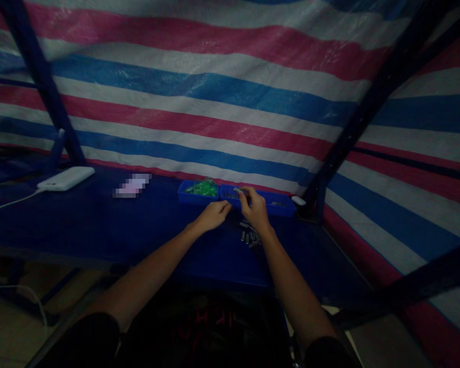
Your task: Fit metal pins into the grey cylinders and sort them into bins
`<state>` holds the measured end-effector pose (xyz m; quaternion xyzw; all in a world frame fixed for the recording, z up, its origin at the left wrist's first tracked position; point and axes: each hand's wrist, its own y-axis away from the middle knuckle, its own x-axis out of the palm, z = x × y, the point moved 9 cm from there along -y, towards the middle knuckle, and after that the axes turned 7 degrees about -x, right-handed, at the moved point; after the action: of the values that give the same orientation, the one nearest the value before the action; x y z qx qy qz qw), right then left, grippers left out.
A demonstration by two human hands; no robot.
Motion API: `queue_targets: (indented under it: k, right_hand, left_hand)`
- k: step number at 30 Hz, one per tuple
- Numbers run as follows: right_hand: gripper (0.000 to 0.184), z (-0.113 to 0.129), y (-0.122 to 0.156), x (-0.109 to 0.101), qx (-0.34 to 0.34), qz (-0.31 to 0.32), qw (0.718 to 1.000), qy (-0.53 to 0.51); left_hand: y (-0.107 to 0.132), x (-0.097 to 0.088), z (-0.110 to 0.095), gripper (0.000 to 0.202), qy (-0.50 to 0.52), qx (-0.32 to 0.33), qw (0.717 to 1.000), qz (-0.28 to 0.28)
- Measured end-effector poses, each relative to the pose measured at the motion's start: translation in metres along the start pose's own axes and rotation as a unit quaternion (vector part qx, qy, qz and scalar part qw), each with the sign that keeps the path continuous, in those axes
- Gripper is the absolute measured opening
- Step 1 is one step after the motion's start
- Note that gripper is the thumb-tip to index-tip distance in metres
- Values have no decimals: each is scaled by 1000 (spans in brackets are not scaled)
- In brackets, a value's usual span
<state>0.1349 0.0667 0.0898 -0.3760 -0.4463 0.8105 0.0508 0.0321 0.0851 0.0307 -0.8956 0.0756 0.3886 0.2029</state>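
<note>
Black cloth [214, 327] with red lettering covers my front, nearest of all, and dark sleeves [88, 337] end above my bare forearms. Past it, three blue bins stand in a row near the back of the surface. One, the left bin [182, 198], is heaped with bright green pieces [203, 188] and some clear plastic. Next to it, the middle bin [235, 203] holds small greyish parts, partly hidden by my hand; the right bin [283, 210] has a few thin, shiny strips [278, 204] in it.

Dark blue, the surface [138, 240] also carries a white device [67, 179] with a cable, a blurred-out patch [132, 185] and, beyond the right bin, a white rounded object [298, 201]. Behind hangs a red, white and blue striped sheet [199, 92], between dark metal posts [362, 110].

Over the middle bin, my right hand [256, 208] pinches a small, slim, pale piece [238, 190] between thumb and finger. Short silvery pieces [247, 237] lie loosely piled beside that wrist. My left hand [213, 214] has its fingers drawn together before the bins; I cannot tell whether they grip anything.
</note>
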Motion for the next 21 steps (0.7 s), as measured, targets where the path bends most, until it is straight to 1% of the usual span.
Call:
queue_targets:
  k: [2, 3, 4, 5, 7, 9, 11, 13, 16, 18, 19, 21]
  right_hand:
    - [32, -9, -1, -14, 27, -56, 997, 40]
    - [33, -16, 0, -18, 49, -67, 994, 70]
    - [33, -24, 0, -19, 75, -63, 990, 102]
    - [33, -34, 1, -16, 100, -43, 985, 131]
    - [31, -50, 4, -3, 137, 29, 977, 160]
    - [28, -58, 8, 12, 143, 96, 974, 147]
    - [26, -54, 10, 23, 125, 125, 978, 107]
    - [26, -43, 10, 28, 96, 133, 985, 62]
    - [26, -22, 9, 36, 43, 148, 988, 8]
    - [24, -11, 9, 40, 12, 162, 987, -11]
    - [23, -7, 9, 41, 2, 167, 986, -15]
    - [20, -3, 9, 42, -8, 170, 985, -14]
  left_hand:
    - [7, 17, -15, 25, -77, 63, 995, 31]
    - [10, 26, -19, 25, -110, 81, 990, 46]
    - [13, 34, -22, 28, -136, 89, 985, 60]
    - [14, 40, -23, 29, -156, 92, 981, 70]
    - [15, 46, -25, 26, -182, 94, 976, 80]
    - [13, 47, -25, 22, -188, 93, 975, 79]
    - [9, 42, -20, 20, -176, 80, 979, 68]
    - [2, 33, -9, 22, -135, 43, 988, 54]
    - [-9, 14, 16, 35, -5, -48, 999, 19]
    - [-12, 3, 30, 45, 90, -102, 991, -7]
    - [-13, -1, 35, 48, 131, -118, 984, -15]
    - [-12, -4, 40, 53, 192, -141, 971, -13]
